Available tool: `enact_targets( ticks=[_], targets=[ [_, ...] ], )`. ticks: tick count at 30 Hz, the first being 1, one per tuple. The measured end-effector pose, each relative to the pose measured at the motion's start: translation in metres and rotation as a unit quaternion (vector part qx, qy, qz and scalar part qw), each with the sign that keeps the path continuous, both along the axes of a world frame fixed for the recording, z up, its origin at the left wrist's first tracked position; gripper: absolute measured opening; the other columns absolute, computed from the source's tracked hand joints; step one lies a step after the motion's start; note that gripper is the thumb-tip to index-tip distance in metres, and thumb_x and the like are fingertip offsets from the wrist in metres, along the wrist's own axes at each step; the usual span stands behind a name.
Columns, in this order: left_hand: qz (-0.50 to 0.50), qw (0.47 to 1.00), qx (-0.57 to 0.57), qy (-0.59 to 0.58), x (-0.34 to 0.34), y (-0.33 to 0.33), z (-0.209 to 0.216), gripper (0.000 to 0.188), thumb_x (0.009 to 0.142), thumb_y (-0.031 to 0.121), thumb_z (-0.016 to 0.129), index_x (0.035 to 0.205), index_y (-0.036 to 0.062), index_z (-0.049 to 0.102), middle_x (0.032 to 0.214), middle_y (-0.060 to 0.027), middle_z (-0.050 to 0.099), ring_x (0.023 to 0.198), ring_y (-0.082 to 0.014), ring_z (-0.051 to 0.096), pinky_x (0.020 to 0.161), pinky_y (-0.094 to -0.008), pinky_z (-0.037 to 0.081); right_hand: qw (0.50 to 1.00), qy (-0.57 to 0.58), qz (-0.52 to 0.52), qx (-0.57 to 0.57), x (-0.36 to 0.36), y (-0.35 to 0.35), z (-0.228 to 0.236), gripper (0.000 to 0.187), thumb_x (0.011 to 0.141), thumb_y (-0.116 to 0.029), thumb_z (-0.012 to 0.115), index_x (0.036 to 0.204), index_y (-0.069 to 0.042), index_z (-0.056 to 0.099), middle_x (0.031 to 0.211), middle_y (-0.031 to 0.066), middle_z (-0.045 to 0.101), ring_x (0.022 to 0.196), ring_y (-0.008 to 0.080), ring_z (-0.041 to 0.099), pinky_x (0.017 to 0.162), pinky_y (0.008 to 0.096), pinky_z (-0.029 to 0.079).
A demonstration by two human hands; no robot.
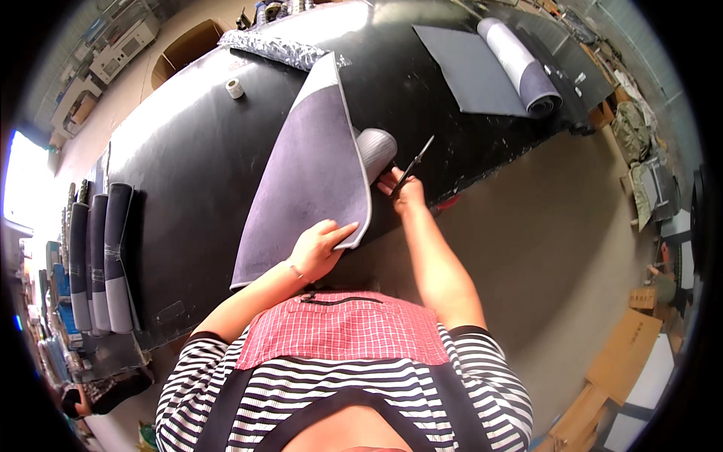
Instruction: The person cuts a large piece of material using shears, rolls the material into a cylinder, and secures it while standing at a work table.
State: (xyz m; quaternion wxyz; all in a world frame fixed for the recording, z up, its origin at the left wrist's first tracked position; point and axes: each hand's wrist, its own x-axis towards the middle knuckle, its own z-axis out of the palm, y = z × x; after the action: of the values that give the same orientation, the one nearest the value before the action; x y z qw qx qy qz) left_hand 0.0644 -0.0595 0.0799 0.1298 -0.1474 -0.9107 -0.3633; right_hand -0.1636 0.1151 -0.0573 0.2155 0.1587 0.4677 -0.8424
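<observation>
A purple-grey mat [305,173] with a pale bound edge lies partly unrolled across the black table, close in front of me. My left hand [320,248] grips its near right corner, with the index finger stretched along the edge. From behind the mat's right side sticks out a light grey roll [376,151]; whether it belongs to the same mat I cannot tell. Just below this roll, my right hand [407,193] holds scissors [416,160], blades pointing up and away from me. Some of its fingers reach toward the roll's end.
Farther right on the table [181,166] lies a half-unrolled grey mat [520,68]. A small tape roll [234,89] and a patterned wrapped bundle [275,50] are at the far side. Several rolled mats [117,256] stand at the left edge. Cardboard [625,354] is at the right.
</observation>
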Motion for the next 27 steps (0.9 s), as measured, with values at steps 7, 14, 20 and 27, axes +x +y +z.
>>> enact_targets(
  ticks=[7,14,20,27],
  targets=[
    [-0.037,0.989,-0.132,-0.052,0.001,0.031,-0.027,0.052,0.076,0.01,0.069,0.127,0.0081,0.062,0.092,-0.0091,0.06,0.092,-0.0285,0.061,0.077,-0.038,0.055,0.981,-0.029,0.182,0.057,0.141,0.053,0.083,0.043,0.088,-0.036,0.078,0.103,-0.001,0.058,0.092,0.0098,0.066,0.076,0.0178,0.066,0.061,0.0302,0.057],
    [-0.218,0.924,0.171,-0.265,0.013,0.001,0.0,0.032,0.094,0.031,0.066,0.098,-0.0004,0.072,0.084,-0.0192,0.069,0.072,-0.0306,0.068,0.067,-0.0403,0.054,0.996,0.001,0.037,0.082,0.202,0.042,0.077,0.027,0.078,-0.002,0.082,0.094,-0.007,0.06,0.082,-0.0001,0.06,0.074,0.0121,0.061,0.068,0.0248,0.05],
    [-0.338,0.842,0.018,-0.42,0.041,-0.015,-0.037,0.049,0.102,0.038,0.057,0.134,0.0002,0.058,0.124,-0.0227,0.063,0.115,-0.0309,0.061,0.1,-0.0391,0.046,0.979,0.086,-0.047,0.176,0.23,0.0,0.101,0.028,0.079,-0.001,0.082,0.091,-0.007,0.058,0.083,-0.0011,0.058,0.074,0.0096,0.056,0.07,0.0238,0.048],
    [-0.32,0.494,0.557,-0.586,0.068,-0.016,-0.107,0.095,0.093,0.066,0.057,0.156,0.002,0.026,0.156,-0.0153,0.033,0.141,-0.0266,0.034,0.119,-0.0455,0.024,0.875,0.183,-0.069,0.444,0.277,-0.011,0.112,0.034,0.079,-0.019,0.085,0.088,-0.004,0.055,0.077,0.0019,0.061,0.07,0.0128,0.06,0.065,0.0281,0.05]
  ],
)
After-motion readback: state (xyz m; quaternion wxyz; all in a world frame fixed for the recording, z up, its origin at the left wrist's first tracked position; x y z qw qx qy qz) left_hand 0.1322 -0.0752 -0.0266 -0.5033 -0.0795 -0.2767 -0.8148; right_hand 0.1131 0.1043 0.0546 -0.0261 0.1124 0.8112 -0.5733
